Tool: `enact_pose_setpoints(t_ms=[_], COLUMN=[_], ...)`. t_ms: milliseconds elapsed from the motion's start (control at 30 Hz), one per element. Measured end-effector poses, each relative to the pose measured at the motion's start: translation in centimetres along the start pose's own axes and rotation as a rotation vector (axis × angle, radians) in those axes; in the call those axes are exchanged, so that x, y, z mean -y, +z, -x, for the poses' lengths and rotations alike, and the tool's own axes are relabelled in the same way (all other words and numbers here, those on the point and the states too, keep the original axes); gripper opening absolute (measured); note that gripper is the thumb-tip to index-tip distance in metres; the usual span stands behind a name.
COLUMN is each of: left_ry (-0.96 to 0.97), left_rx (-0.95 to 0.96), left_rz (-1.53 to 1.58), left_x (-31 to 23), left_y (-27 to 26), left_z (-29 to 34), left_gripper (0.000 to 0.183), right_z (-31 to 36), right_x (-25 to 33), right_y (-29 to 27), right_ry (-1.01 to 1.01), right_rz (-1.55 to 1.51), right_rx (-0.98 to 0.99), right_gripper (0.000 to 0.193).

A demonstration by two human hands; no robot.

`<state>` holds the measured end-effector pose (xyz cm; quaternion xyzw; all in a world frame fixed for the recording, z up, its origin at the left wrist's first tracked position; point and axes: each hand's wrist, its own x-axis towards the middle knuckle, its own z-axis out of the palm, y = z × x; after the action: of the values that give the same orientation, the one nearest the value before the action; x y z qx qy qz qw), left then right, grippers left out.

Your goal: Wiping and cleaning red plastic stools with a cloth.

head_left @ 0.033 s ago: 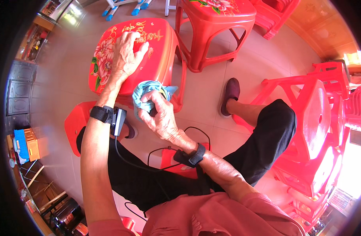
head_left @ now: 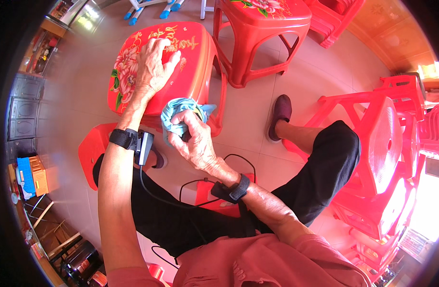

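Observation:
A red plastic stool (head_left: 193,76) with a flower print and gold lettering on its top is in front of me. On its seat rests my left hand (head_left: 155,67), fingers bent over the surface, thumb apart, with nothing held. At the stool's near edge my right hand (head_left: 194,138) grips a bunched light-blue cloth (head_left: 181,106). A bit of yellow and black shows in the cloth's folds. The cloth hides part of the stool's near side, and how it meets the stool is hard to see.
Another red flowered stool (head_left: 262,52) stands behind to the right. Stacked red plastic chairs (head_left: 382,148) fill the right side. A black cable (head_left: 181,191) runs between my wrist straps across my lap. At the left are an orange crate (head_left: 38,174) and dark cabinets (head_left: 24,112).

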<state>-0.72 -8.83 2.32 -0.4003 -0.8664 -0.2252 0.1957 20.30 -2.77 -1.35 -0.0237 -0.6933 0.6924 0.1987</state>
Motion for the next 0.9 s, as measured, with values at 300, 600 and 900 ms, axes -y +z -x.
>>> enact_pose_setpoints(t_ms=[300, 600, 900], left_ry=[-0.018, -0.006, -0.029], left_rx=[0.01, -0.003, 0.008], left_rz=[-0.03, -0.028, -0.048], left_x=[0.29, 0.25, 0.48], left_y=[0.24, 0.19, 0.24], left_z=[0.06, 0.08, 0.09], left_gripper=[0.034, 0.033, 0.033], right_z=[-0.1, -0.11, 0.0], right_x=[-0.06, -0.03, -0.23], right_y=[-0.06, -0.02, 0.02], right_ry=[-0.048, -0.076, -0.08], right_rz=[0.03, 0.056, 0.086], right_rx=[-0.005, -0.013, 0.0], right_gripper=[0.031, 0.03, 0.029])
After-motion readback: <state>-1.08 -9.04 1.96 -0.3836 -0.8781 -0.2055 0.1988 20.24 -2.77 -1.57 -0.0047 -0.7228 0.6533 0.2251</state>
